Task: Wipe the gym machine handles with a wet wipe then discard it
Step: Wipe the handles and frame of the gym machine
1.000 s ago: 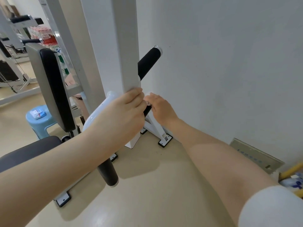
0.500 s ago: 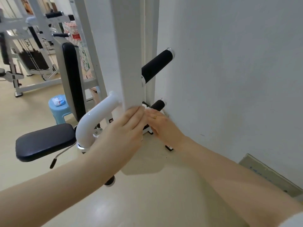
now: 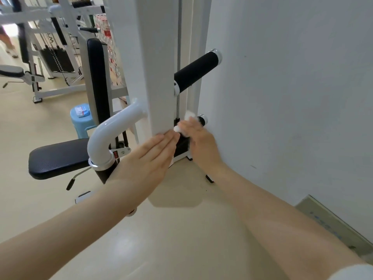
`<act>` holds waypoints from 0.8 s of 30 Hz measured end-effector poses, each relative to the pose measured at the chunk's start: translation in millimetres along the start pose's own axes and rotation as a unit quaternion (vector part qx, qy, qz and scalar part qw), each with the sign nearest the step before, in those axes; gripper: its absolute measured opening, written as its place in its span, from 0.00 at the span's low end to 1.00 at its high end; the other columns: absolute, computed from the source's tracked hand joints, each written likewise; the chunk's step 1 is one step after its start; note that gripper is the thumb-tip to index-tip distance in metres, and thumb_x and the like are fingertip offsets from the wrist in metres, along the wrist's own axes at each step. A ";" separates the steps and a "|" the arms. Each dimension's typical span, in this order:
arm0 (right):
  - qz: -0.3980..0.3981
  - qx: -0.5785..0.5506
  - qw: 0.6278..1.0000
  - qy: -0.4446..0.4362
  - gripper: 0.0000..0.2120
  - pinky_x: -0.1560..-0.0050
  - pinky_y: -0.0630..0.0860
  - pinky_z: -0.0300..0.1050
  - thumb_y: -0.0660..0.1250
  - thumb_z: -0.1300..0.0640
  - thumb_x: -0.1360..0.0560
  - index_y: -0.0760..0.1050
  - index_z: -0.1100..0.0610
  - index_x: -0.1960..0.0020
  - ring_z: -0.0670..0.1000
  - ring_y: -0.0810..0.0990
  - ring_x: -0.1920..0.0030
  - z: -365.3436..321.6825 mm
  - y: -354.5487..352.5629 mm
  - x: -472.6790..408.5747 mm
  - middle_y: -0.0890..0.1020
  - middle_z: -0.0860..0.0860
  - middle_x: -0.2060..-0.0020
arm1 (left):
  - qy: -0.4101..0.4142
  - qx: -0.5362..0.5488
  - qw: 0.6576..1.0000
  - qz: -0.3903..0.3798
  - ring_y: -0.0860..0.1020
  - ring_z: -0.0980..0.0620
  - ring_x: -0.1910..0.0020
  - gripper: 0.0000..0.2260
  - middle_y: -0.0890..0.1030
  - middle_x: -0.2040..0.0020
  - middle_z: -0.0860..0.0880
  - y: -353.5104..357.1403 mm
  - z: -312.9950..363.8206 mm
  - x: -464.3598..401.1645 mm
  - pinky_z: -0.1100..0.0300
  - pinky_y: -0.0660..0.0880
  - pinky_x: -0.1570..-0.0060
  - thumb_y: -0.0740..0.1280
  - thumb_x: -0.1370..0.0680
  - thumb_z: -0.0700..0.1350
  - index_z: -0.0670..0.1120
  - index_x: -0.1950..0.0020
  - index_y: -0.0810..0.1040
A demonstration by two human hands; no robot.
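- Risen since the earlier frame, the right hand (image 3: 198, 138) grips a white wet wipe (image 3: 182, 124) against the lower black handle (image 3: 201, 119), beside the wall.
- Left hand (image 3: 149, 160), fingers straight, presses the white upright post (image 3: 159, 77).
- Upper black handle (image 3: 196, 72) juts free.

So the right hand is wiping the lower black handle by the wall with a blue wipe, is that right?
Not quite. The head view shows the wipe is white, not blue. The right hand does hold it on the lower black handle by the wall.
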State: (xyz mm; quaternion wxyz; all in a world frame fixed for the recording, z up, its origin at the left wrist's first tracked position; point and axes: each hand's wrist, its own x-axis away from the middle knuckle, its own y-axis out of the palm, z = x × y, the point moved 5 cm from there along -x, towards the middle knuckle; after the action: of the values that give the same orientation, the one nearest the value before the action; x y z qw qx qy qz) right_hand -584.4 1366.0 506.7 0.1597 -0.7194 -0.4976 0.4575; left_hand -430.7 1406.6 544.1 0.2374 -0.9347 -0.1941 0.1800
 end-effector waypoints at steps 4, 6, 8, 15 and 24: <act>-0.018 0.005 0.993 -0.120 0.21 0.36 0.70 0.51 0.60 0.73 0.27 0.73 0.62 0.36 0.56 0.75 0.39 -17.8 -1.5 9.3 0.78 0.58 0.40 | 0.003 0.108 0.993 0.046 0.70 0.39 0.33 0.25 0.71 0.33 0.35 -0.2 -1.2 -3.2 0.48 0.45 0.29 0.60 0.33 0.37 0.33 0.36 0.73; 0.069 -0.036 0.994 0.078 0.16 0.43 0.74 0.46 0.56 0.67 0.22 0.73 0.58 0.37 0.50 0.78 0.46 5.8 -21.5 -2.6 0.79 0.55 0.45 | 0.003 0.142 0.986 0.083 0.71 0.38 0.34 0.23 0.71 0.34 0.35 -1.0 -2.1 -1.6 0.48 0.47 0.29 0.52 0.30 0.33 0.32 0.37 0.73; 0.150 -0.118 0.927 0.324 0.15 0.44 0.72 0.43 0.54 0.62 0.20 0.72 0.57 0.37 0.50 0.75 0.46 30.9 -26.5 -1.1 0.78 0.52 0.45 | 0.013 0.142 0.985 0.095 0.71 0.39 0.34 0.23 0.72 0.34 0.35 -4.2 -3.5 -0.4 0.48 0.51 0.29 0.48 0.28 0.32 0.32 0.37 0.73; 0.031 -0.690 0.585 0.425 0.10 0.66 0.79 0.38 0.55 0.68 0.22 0.72 0.64 0.44 0.48 0.83 0.67 2.6 41.8 18.8 0.83 0.55 0.65 | 0.024 0.148 0.979 0.137 0.74 0.42 0.37 0.30 0.76 0.37 0.37 -7.1 -8.1 0.2 0.49 0.58 0.33 0.35 0.22 0.29 0.33 0.39 0.76; 0.003 -0.664 0.604 0.441 0.14 0.68 0.79 0.39 0.53 0.71 0.24 0.69 0.65 0.41 0.50 0.82 0.70 -7.6 38.1 13.4 0.82 0.57 0.67 | 0.026 0.153 0.969 0.194 0.78 0.43 0.42 0.25 0.80 0.43 0.39 -1.5 -9.8 -0.3 0.50 0.63 0.34 0.42 0.21 0.29 0.34 0.44 0.79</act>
State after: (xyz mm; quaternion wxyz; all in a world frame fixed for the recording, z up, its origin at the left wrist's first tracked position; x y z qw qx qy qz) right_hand -555.3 1361.9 477.9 -0.1630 -0.7435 -0.5322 -0.3708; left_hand -427.1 1404.1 553.0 0.3434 -0.9113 0.0273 0.2256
